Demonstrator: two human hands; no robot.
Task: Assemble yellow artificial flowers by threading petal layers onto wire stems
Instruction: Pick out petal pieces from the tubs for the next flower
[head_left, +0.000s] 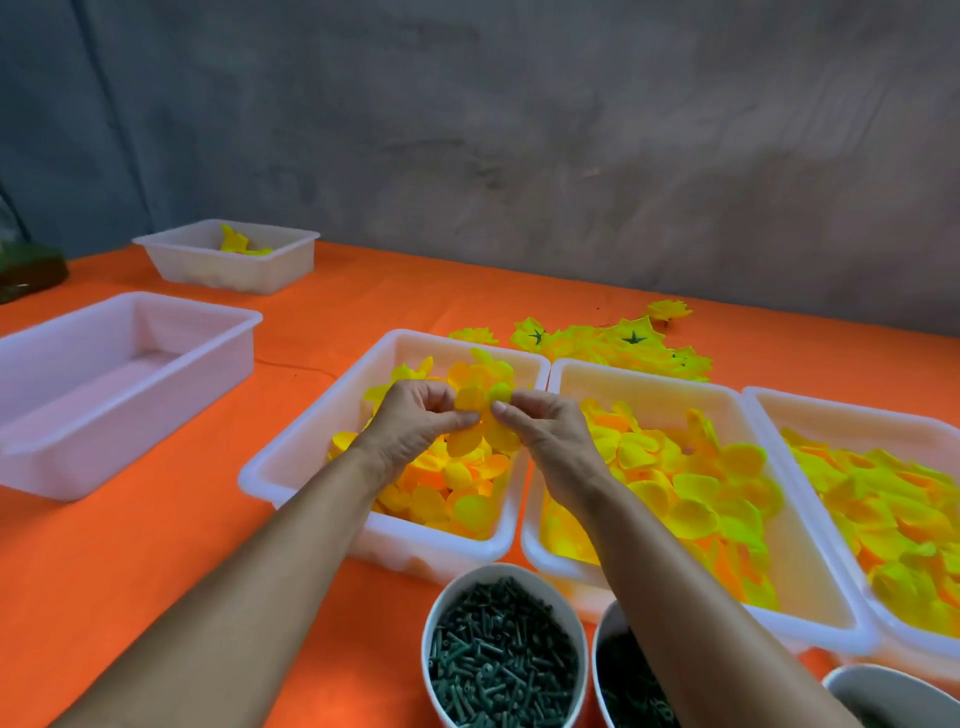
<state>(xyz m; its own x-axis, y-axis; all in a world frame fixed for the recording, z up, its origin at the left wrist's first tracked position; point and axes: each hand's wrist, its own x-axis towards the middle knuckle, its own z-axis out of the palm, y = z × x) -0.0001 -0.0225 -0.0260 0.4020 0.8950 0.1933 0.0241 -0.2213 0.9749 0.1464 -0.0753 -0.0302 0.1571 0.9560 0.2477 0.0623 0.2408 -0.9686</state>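
- Over the leftmost of three white bins: left hand (415, 415) and right hand (540, 423) meet, fingertips nearly touching, both pinching the same yellow petal layer (475, 410)
- petal layer held up above the bin's pile, flat lobes fanned upward and downward from the pinch point; face roughly toward the camera, long axis roughly vertical; no stem visible in it, cannot tell if one is hidden behind the fingers
- left hand: thumb and fingers curled in, gripping the layer's left edge
- right hand: thumb and forefinger closed on the layer's right edge, other fingers curled
- left petal bin (291, 462) holds loose yellow-orange petals, directly under both hands
- middle petal bin (566, 374) touching it on the right, filled with bigger yellow petals; right forearm crosses its near corner
- right petal bin (763, 410) next along, also petals, cut off by frame edge
- finished flowers (628, 340) lie in a heap on the orange tablecloth (156, 571) behind the middle bin, green calyx undersides facing up on some
- white bowl of dark green stem pieces (501, 660) near front edge, pieces jumbled in all directions
- second bowl (610, 649) just right of it, mostly hidden by right forearm, dark contents
- third bowl (883, 691) at bottom right corner, contents unclear
- empty-looking white tray (124, 410) at left, well apart from the hands
- small far tray (228, 260) at back left with a few yellow pieces inside
- grey wall (519, 130) behind the table
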